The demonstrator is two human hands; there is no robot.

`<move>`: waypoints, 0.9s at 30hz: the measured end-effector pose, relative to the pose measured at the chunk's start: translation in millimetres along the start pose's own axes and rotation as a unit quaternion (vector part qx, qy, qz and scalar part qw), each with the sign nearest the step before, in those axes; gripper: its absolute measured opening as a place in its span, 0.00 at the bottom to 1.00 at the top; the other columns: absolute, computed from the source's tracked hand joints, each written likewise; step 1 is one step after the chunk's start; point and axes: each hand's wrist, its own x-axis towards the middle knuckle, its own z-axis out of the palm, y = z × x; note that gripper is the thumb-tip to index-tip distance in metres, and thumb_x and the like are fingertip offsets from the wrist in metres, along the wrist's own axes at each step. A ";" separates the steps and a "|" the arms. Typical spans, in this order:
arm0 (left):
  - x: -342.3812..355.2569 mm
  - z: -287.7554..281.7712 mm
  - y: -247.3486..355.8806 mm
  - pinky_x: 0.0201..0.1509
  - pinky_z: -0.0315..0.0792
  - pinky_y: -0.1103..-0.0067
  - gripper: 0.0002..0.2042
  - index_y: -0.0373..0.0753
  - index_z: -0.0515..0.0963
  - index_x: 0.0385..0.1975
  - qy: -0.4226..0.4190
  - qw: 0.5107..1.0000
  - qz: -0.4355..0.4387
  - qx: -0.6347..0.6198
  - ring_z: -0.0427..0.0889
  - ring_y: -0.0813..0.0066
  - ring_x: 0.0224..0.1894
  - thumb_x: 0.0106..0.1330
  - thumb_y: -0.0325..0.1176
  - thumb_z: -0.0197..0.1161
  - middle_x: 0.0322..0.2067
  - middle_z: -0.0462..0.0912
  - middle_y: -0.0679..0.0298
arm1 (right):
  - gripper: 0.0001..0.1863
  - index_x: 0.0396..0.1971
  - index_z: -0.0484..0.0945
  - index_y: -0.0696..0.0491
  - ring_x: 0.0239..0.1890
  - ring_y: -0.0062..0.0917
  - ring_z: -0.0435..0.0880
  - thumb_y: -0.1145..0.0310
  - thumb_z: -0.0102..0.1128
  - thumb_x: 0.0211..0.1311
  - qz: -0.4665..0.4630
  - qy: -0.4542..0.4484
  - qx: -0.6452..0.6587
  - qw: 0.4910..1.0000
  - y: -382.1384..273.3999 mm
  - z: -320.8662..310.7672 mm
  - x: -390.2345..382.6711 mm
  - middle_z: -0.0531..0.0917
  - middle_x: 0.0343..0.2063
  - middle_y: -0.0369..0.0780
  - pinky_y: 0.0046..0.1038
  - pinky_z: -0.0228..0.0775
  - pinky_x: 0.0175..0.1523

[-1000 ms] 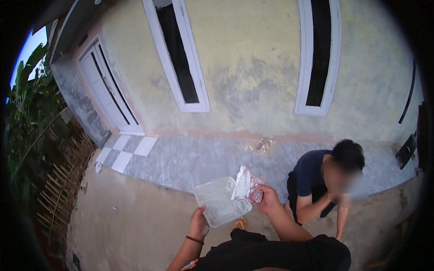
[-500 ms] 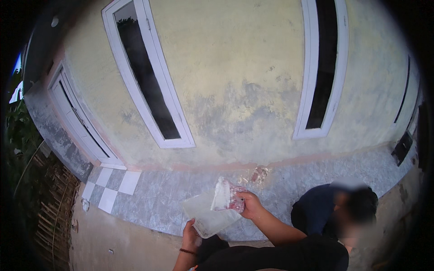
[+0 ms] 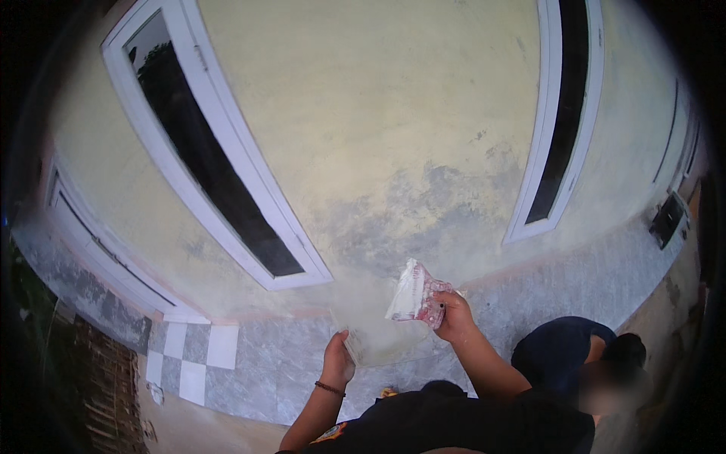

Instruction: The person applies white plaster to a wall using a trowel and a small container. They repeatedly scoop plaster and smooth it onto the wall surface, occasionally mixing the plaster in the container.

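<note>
My left hand [image 3: 338, 363], with a beaded bracelet at the wrist, grips the near left edge of a translucent plastic tray [image 3: 382, 349]. The tray blends into the grey tiles behind it, and what it holds cannot be made out. In my right hand [image 3: 455, 316] is a crumpled white and red packet [image 3: 412, 296], pinched at its red end. Its wide white end is tilted up to the left, over the tray's far right part. A pale haze hangs around the tray.
A yellow wall [image 3: 378, 113] with grey bare patches rises ahead between two narrow white-framed windows [image 3: 219, 159]. Below runs a grey tiled ledge [image 3: 280, 371]. A person in dark clothes [image 3: 560, 348] crouches close on my right. A dark box-like object [image 3: 667, 219] stands far right.
Both hands have moved up and to the right in view, carrying the tray and packet. The packet is raised and tilted more. The view has shifted, and the haze around the tray is thicker.
</note>
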 end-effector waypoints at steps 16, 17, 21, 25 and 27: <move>152.7 78.1 69.6 0.61 0.74 0.61 0.22 0.34 0.71 0.61 -0.020 0.999 -0.033 -0.007 0.80 0.57 0.57 0.74 0.42 0.51 0.56 0.81 0.55 | 0.20 0.57 0.74 0.62 0.47 0.34 0.85 0.76 0.56 0.67 -0.236 0.085 -0.204 0.946 -144.4 36.1 210.1 0.83 0.47 0.43 0.38 0.82 0.50; 159.4 78.2 71.7 0.61 0.74 0.61 0.23 0.34 0.71 0.62 -0.063 0.997 -0.024 -0.026 0.81 0.58 0.57 0.74 0.42 0.51 0.56 0.81 0.55 | 0.18 0.56 0.76 0.63 0.47 0.32 0.85 0.76 0.56 0.67 -0.264 0.088 -0.234 0.931 -154.5 43.3 227.3 0.83 0.47 0.42 0.35 0.81 0.50; 176.5 70.8 85.6 0.62 0.75 0.62 0.22 0.33 0.70 0.62 -0.100 0.978 0.033 0.178 0.80 0.58 0.58 0.74 0.40 0.48 0.58 0.80 0.53 | 0.15 0.53 0.79 0.61 0.47 0.31 0.86 0.77 0.56 0.68 -0.432 0.112 -0.446 0.776 -182.8 76.5 283.0 0.86 0.46 0.43 0.31 0.79 0.51; 188.6 63.9 110.3 0.59 0.78 0.65 0.21 0.31 0.74 0.58 -0.021 0.998 -0.041 0.039 0.83 0.59 0.54 0.76 0.38 0.43 0.55 0.81 0.52 | 0.20 0.56 0.79 0.56 0.50 0.33 0.86 0.78 0.58 0.63 -0.544 0.181 -0.606 0.552 -187.2 100.8 317.6 0.84 0.51 0.46 0.33 0.79 0.53; 196.5 57.4 127.1 0.58 0.79 0.66 0.21 0.31 0.75 0.57 0.008 0.997 -0.075 -0.024 0.84 0.59 0.53 0.77 0.38 0.41 0.54 0.82 0.52 | 0.24 0.58 0.78 0.55 0.53 0.36 0.84 0.77 0.58 0.60 -0.567 0.236 -0.650 0.447 -175.4 110.4 337.3 0.82 0.54 0.48 0.36 0.79 0.55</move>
